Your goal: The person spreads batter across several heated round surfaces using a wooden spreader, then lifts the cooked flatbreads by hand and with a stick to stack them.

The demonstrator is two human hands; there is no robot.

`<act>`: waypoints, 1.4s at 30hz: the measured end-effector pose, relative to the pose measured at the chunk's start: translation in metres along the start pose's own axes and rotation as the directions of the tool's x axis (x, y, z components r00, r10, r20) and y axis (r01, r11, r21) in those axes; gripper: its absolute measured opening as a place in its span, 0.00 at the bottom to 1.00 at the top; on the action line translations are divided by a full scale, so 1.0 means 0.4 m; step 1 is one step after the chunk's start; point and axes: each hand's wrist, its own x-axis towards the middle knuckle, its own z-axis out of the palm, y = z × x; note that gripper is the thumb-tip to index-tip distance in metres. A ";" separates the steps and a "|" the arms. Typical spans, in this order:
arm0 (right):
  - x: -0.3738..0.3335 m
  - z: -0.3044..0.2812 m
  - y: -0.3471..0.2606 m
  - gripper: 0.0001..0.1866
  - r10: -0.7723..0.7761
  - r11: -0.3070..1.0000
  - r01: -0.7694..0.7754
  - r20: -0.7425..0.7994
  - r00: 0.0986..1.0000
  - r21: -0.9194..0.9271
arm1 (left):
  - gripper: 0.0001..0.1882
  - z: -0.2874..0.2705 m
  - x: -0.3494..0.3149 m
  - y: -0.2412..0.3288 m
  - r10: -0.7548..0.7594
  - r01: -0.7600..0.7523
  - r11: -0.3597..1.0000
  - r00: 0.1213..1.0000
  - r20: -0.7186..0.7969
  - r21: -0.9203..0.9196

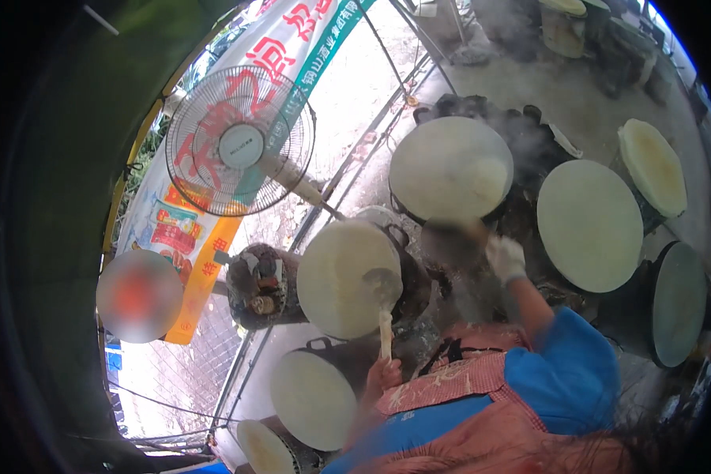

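Note:
My left hand [385, 373], bare, is wrapped round the pale handle of a ladle-like tool [385, 316]. The tool's dark rounded end rests on a round griddle [336, 276] covered with a pale, thin layer of batter. My right hand [505, 258], in a white glove, reaches forward with its fingers closed, beside a dark blurred patch. What it holds, if anything, is hidden there. Just beyond that patch lies another griddle [442, 162] with a pale sheet on it. A further pale-topped griddle [590, 227] stands to the right of my glove.
Several more round griddles surround me, including a grey one [679, 304] at right and a pale one [312, 400] at lower left. A browned flatbread [654, 167] is at far right. Steam drifts at the back. A fan [241, 146] stands at left before a banner [253, 63].

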 end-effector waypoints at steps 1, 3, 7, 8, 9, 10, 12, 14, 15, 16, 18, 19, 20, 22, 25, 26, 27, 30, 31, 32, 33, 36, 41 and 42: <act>-0.058 0.006 -0.005 0.09 0.003 0.996 -0.007 0.044 0.999 0.085 | 0.24 -0.003 -0.017 -0.006 0.132 -0.116 0.988 0.975 -0.176 0.100; -0.056 0.045 0.127 0.10 0.177 0.965 -0.160 -0.068 0.982 0.206 | 0.26 0.060 0.003 -0.020 0.294 -0.211 0.936 0.909 -0.295 0.282; 0.155 -0.045 0.113 0.14 0.311 0.882 -0.164 -0.285 0.907 0.443 | 0.15 0.048 0.061 0.013 0.338 -0.173 0.906 0.844 -0.416 0.386; 0.185 -0.048 0.090 0.15 0.270 0.875 -0.112 -0.285 0.920 0.470 | 0.15 0.010 0.055 0.023 0.326 -0.162 0.914 0.839 -0.436 0.373; 0.173 -0.057 0.062 0.16 0.207 0.919 -0.146 -0.132 0.969 0.367 | 0.08 -0.009 0.056 0.064 0.120 -0.033 0.975 0.912 -0.392 0.222; 0.090 0.011 0.070 0.15 0.113 0.985 -0.105 -0.053 0.992 0.138 | 0.08 -0.028 0.035 0.075 0.110 -0.040 0.982 0.912 -0.394 0.182; -0.069 0.006 0.077 0.13 0.172 0.976 -0.176 0.045 0.984 0.128 | 0.08 -0.004 0.051 0.079 0.132 -0.059 0.981 0.899 -0.417 0.183; -0.072 0.116 0.216 0.12 0.375 0.853 -0.216 -0.270 0.887 0.475 | 0.08 0.023 0.087 0.075 0.119 -0.030 0.978 0.895 -0.430 0.209; 0.022 0.055 0.167 0.14 0.432 0.816 -0.295 -0.185 0.883 0.496 | 0.09 0.029 0.071 0.069 0.139 -0.043 0.976 0.879 -0.455 0.215; 0.153 -0.024 0.128 0.16 0.484 0.775 -0.374 -0.099 0.869 0.510 | 0.09 0.028 0.073 0.072 0.154 -0.052 0.974 0.869 -0.470 0.222; 0.427 -0.020 0.146 0.21 0.431 0.863 -0.342 -0.186 0.883 0.373 | 0.10 0.024 0.091 0.072 0.148 -0.040 0.973 0.861 -0.487 0.225; 0.558 0.029 0.249 0.21 0.452 0.862 -0.333 -0.285 0.845 0.382 | 0.11 0.019 0.123 0.087 0.109 -0.001 0.976 0.866 -0.487 0.217; 0.563 0.045 0.216 0.21 0.448 0.855 -0.329 -0.249 0.859 0.402 | 0.11 0.021 0.098 0.081 0.139 -0.027 0.975 0.851 -0.506 0.222; 0.524 -0.038 0.204 0.19 0.378 0.572 -0.150 -0.097 0.921 0.807 | 0.13 0.035 0.090 0.089 0.157 -0.039 0.972 0.839 -0.521 0.231; 0.349 0.089 0.115 0.17 0.414 0.406 -0.168 -0.017 0.910 0.898 | 0.15 0.040 0.077 0.095 0.144 -0.036 0.976 0.847 -0.511 0.215; 0.307 0.087 0.054 0.17 0.346 0.574 -0.208 -0.004 0.938 0.792 | 0.16 0.034 0.066 0.094 0.141 -0.038 0.978 0.851 -0.507 0.207; 0.273 0.027 0.012 0.17 0.233 0.716 -0.177 0.008 0.972 0.675 | 0.17 0.026 0.062 0.096 0.126 -0.034 0.981 0.858 -0.498 0.190; 0.233 -0.030 0.169 0.14 0.102 0.697 -0.016 -0.077 0.992 0.717 | 0.19 0.063 0.090 0.085 0.037 0.035 0.989 0.885 -0.464 0.147; 0.213 -0.165 0.115 0.09 0.450 0.127 -0.411 0.317 0.835 0.903 | 0.20 0.081 0.075 0.076 0.041 0.028 0.988 0.898 -0.438 0.151; 0.190 -0.194 0.107 0.08 0.308 -0.393 -0.263 0.396 0.865 0.881 | 0.21 0.101 0.069 0.067 0.036 0.036 0.985 0.912 -0.410 0.167; 0.164 -0.063 0.164 0.09 0.332 -0.049 -0.288 0.287 0.898 0.956 | 0.22 0.118 0.071 0.064 0.023 0.061 0.979 0.915 -0.403 0.194; 0.098 0.125 0.075 0.16 0.349 0.189 -0.213 0.137 0.927 0.959 | 0.22 0.059 0.061 0.080 0.159 -0.086 0.986 0.742 -0.652 0.144; 0.161 -0.015 0.146 0.15 0.320 0.361 -0.352 0.240 0.917 0.863 | 0.19 0.164 0.105 0.031 0.229 -0.095 0.970 0.652 -0.723 0.222; 0.213 -0.003 0.214 0.15 0.323 0.673 -0.119 -0.145 0.935 0.730 | 0.19 0.169 0.117 0.034 0.343 -0.081 0.931 0.525 -0.779 0.355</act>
